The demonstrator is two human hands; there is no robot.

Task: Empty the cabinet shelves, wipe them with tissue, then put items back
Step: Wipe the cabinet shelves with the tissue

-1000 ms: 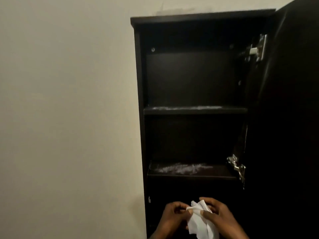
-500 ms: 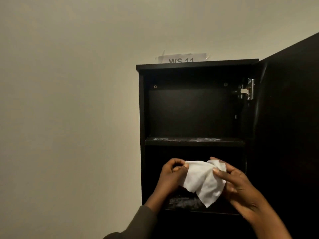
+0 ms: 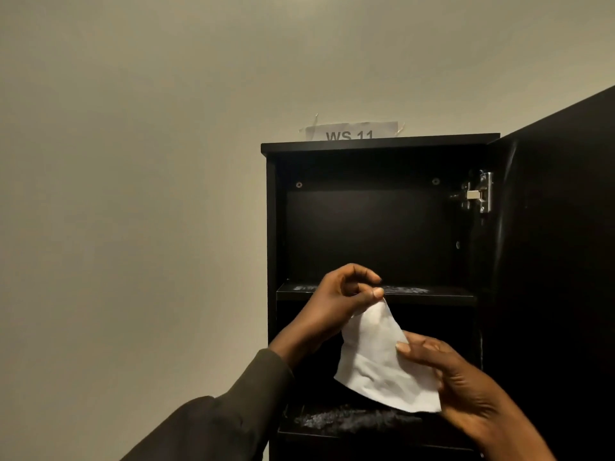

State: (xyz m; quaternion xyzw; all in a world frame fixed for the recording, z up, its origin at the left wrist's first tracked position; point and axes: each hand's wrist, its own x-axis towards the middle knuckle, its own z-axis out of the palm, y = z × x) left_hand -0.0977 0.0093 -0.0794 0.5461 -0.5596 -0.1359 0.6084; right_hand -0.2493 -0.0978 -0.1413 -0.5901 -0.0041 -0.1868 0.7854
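In the open cabinet [image 3: 376, 143] both shelves look emptied but dusty; left hand [image 3: 336, 301] and right hand [image 3: 466, 384] pinch the tissue [image 3: 376, 364], wiping not begun.

Dark cabinet [image 3: 271, 227]: 2 shelves, upper shelf [image 3: 432, 296] and lower shelf [image 3: 349, 422], both streaked with pale dust.

We hold the tissue [image 3: 382, 364] between our hands before the cabinet [image 3: 366, 227], its door [image 3: 559, 261] to the right, a label [image 3: 351, 132] behind its top.
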